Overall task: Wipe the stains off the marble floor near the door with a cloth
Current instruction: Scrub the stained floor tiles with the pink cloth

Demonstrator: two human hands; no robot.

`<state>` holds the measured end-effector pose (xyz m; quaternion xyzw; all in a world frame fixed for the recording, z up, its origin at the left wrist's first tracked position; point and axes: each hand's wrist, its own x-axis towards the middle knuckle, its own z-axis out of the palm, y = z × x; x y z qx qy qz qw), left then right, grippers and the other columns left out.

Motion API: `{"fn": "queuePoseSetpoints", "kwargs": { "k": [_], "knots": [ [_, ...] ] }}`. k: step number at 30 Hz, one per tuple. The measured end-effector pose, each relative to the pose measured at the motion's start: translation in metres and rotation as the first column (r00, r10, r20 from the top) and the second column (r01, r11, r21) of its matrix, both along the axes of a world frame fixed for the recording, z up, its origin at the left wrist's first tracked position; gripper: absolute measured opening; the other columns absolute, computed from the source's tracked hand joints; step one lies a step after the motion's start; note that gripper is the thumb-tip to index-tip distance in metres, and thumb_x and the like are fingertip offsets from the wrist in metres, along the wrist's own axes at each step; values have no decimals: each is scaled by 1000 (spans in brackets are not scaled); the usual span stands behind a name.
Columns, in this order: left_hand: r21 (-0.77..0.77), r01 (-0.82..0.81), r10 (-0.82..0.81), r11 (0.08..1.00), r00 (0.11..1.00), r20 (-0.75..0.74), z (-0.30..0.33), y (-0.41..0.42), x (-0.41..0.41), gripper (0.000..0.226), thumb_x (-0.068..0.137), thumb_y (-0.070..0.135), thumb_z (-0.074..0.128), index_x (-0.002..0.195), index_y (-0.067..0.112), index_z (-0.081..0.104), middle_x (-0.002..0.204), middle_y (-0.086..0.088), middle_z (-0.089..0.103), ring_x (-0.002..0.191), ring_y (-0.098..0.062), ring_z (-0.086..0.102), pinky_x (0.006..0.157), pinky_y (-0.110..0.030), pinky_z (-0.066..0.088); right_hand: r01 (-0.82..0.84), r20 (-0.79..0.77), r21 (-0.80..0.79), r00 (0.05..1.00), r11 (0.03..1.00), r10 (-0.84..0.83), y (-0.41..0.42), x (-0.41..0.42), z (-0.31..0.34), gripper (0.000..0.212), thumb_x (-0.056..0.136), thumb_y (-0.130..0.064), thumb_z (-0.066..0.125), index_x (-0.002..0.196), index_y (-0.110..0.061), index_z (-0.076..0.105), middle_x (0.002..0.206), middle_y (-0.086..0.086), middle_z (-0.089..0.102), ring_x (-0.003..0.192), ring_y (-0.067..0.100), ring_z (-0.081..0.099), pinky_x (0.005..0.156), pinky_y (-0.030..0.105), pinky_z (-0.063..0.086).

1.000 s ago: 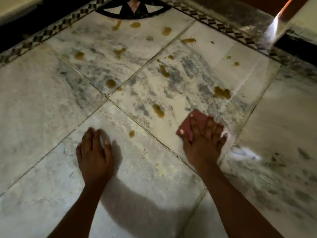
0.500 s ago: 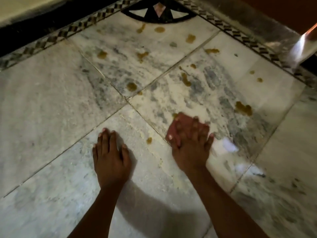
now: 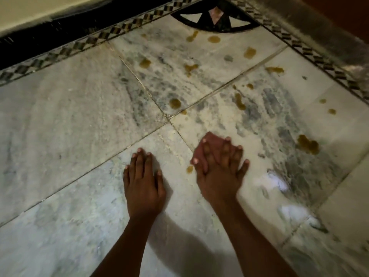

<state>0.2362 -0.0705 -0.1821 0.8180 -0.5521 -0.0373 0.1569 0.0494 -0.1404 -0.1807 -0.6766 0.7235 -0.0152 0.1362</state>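
Note:
My right hand (image 3: 219, 172) presses flat on a small reddish cloth (image 3: 214, 141) lying on the marble floor (image 3: 69, 120); only the cloth's far edge shows past the fingers. A small brown stain (image 3: 189, 169) lies just left of that hand. My left hand (image 3: 142, 180) rests flat on the floor with nothing in it, fingers together. Several more brown stains dot the tiles beyond, among them a stain by the tile joint (image 3: 175, 103), a larger stain at the right (image 3: 307, 144) and a stain near the inlay (image 3: 214, 39).
A checkered border strip (image 3: 103, 35) runs along the far edge, with a black fan-shaped inlay (image 3: 215, 19) in the corner. A shiny metal threshold (image 3: 311, 23) lines the right side. Wet glossy patches (image 3: 277, 180) lie to the right of my right hand.
My right hand has slid the cloth leftward over the stain that lay on that tile, which no longer shows. The left hand stays planted. The view has shifted left.

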Motion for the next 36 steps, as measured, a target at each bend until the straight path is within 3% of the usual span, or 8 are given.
{"fn": "queuePoseSetpoints", "kwargs": {
  "k": [4,10,16,20,24,27,32,36],
  "knots": [
    [-5,-7,7,1000,1000,-12,2,0,0,59,106,35,39,159,11,45,174,-10,32,162,-29,28,129,-55,26,-122,-74,2,990,993,122,64,-9,6,69,100,-72,31,163,-61,4,181,1,-4,166,37,-3,125,74,1],
    [5,-14,14,1000,1000,-27,1,1,0,60,107,35,39,162,12,41,175,-9,29,163,-28,24,131,-53,23,145,-10,66,989,987,-145,-2,-23,1,71,99,-78,20,162,-60,-9,179,10,-17,162,44,-21,125,73,-7],
    [24,-12,12,1000,1000,-10,0,0,1,61,107,37,36,163,12,39,176,-9,27,164,-28,23,131,-53,22,-225,-12,66,974,972,226,37,14,14,77,96,-79,28,162,-60,-7,178,9,-21,162,44,-19,129,69,1],
    [29,-13,14,1000,1000,-14,5,-1,-1,61,108,38,34,162,11,39,175,-10,29,163,-29,24,131,-53,22,-126,-82,35,988,991,129,72,-58,11,83,91,-88,23,166,-52,14,181,8,2,165,43,5,125,76,10],
    [40,0,-1,999,1000,18,3,-1,-1,60,107,36,38,162,10,40,174,-11,30,162,-30,26,130,-53,23,179,12,27,984,983,-180,-11,-80,-5,83,93,-91,24,161,-59,-10,179,15,-8,161,53,-9,124,78,5],
    [51,2,-4,999,1000,28,2,0,0,61,108,37,34,163,11,38,175,-11,28,163,-29,24,130,-52,22,67,32,-23,997,997,-66,-36,-31,-10,86,95,-83,31,155,-60,-26,177,26,1,158,62,0,123,80,11],
    [46,-6,5,999,1000,17,4,0,1,60,107,36,37,161,11,41,174,-11,30,162,-30,27,129,-53,23,-272,-17,45,962,961,273,73,-29,9,80,94,-83,33,163,-60,-2,180,4,-15,164,43,-10,131,60,12],
    [41,1,-1,999,1000,9,3,-2,-1,61,106,37,38,161,10,40,174,-13,31,161,-32,28,128,-54,23,-40,-19,73,999,996,42,71,-85,16,86,87,-94,20,164,-59,0,180,0,-12,165,39,-5,131,62,13]
  ]
}}
